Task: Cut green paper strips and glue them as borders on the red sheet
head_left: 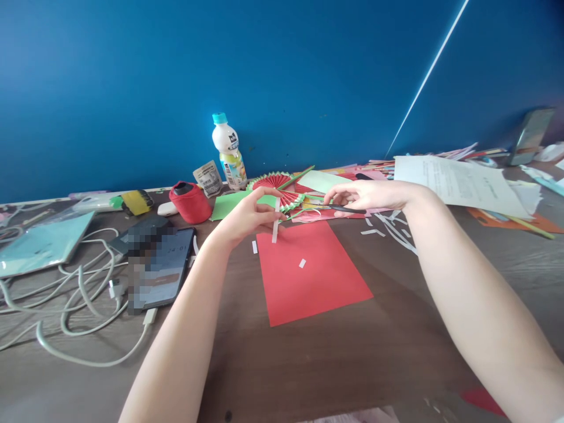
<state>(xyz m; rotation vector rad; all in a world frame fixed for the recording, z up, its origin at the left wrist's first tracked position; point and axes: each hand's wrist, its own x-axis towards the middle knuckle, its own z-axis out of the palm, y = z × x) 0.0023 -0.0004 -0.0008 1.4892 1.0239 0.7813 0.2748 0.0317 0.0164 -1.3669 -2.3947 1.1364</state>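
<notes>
With my left fingers (264, 217) pinching the strip (275, 230) over the sheet's (317, 288) far edge and my right fingers (338, 192) wrapped round the scissors (349, 209), a slack pinch could let it twist (it looks flimsy) and a careless snip nick the fan (272, 181).

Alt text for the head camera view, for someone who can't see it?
A person's left hand holds a white strip and the right hand a dark-handled tool, probably scissors, near a red paper sheet on a dark table. Beyond are pleated red-and-green paper and a bottle before a blue wall.
</notes>
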